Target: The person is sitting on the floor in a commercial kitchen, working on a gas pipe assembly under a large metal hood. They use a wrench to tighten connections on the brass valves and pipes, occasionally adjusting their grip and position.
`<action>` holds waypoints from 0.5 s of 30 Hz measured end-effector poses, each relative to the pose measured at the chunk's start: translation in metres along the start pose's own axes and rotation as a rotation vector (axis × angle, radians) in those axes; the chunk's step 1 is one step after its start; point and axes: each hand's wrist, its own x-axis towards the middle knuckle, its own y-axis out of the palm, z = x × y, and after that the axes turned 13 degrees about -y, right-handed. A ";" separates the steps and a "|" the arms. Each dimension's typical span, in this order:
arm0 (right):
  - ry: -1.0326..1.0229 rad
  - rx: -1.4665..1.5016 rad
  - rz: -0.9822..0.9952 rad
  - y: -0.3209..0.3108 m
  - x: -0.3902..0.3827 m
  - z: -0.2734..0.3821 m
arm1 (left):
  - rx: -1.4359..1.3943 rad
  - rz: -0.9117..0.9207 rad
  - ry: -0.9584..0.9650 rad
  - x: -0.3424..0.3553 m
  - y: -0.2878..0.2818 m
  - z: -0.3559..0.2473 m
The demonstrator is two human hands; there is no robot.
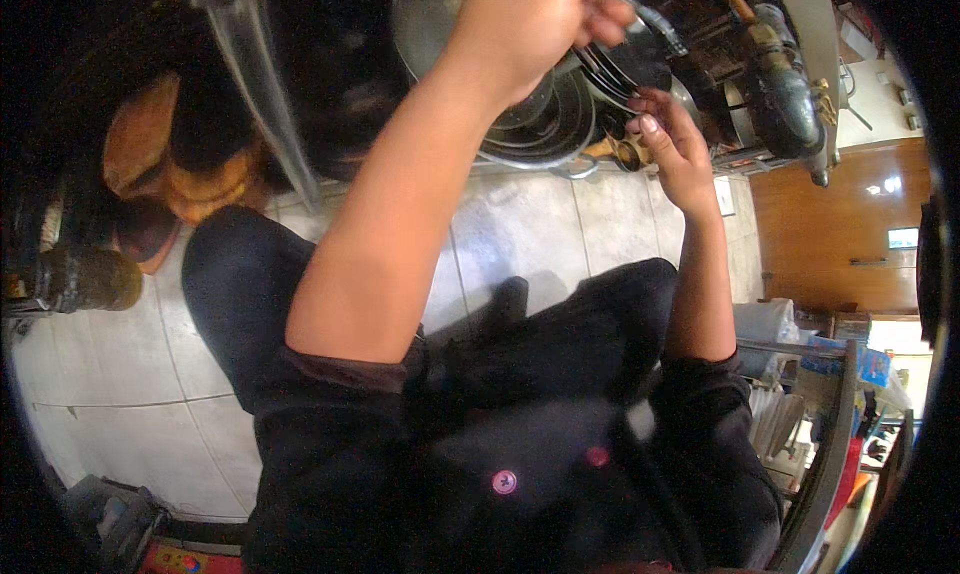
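Observation:
Near the top centre my left hand [545, 29] is closed, its fingers curled by a shiny curved metal handle [655, 24]. Part of that grip is cut off by the upper edge. My right hand [682, 154] reaches up from the lower right, thumb and fingers closed at the rim of a stack of dark round pans [605, 74]. The stack is tilted between both hands. Below it sit nested metal pots [545, 139] with a loop handle on the side. A large grey metal vessel [415, 34] stands partly behind my left forearm.
A thick metal pipe with a valve [790, 99] juts in at upper right. A metal leg [255, 84] stands at left, beside brown wooden-looking pieces [145, 139] and a jar [100, 279]. Pale floor tiles [520, 224] lie under me; a wooden door [830, 214] is far right.

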 end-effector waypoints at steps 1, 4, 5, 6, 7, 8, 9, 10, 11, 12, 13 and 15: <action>0.098 -0.011 0.011 -0.005 -0.011 -0.011 | -0.030 0.029 0.008 0.000 0.004 -0.004; 0.332 -0.103 0.044 -0.012 -0.038 -0.043 | -0.142 0.140 0.045 0.009 0.017 0.000; 0.357 -0.134 0.060 -0.010 -0.047 -0.053 | -0.140 0.138 0.050 0.011 0.018 0.001; 0.407 -0.143 0.054 -0.008 -0.057 -0.062 | -0.135 0.142 0.052 0.012 0.021 0.000; 0.457 -0.153 0.048 -0.006 -0.067 -0.070 | -0.130 0.146 0.055 0.012 0.023 -0.002; 0.485 -0.141 0.053 -0.004 -0.076 -0.076 | -0.134 0.156 0.120 0.005 0.022 -0.002; 0.511 -0.127 0.054 -0.001 -0.083 -0.082 | -0.130 0.142 0.076 0.006 0.023 -0.005; 0.556 -0.114 0.093 -0.003 -0.092 -0.091 | -0.126 0.127 0.033 0.009 0.023 -0.009; 0.571 -0.128 0.115 -0.003 -0.094 -0.092 | -0.120 0.113 -0.010 0.010 0.025 -0.013; 0.585 -0.141 0.138 -0.003 -0.096 -0.094 | -0.093 0.109 0.008 0.009 0.025 -0.015; 0.599 -0.154 0.161 -0.002 -0.098 -0.095 | -0.065 0.104 0.027 0.005 0.026 -0.016; 0.602 -0.169 0.172 -0.001 -0.095 -0.094 | -0.066 0.120 0.095 -0.002 0.027 -0.016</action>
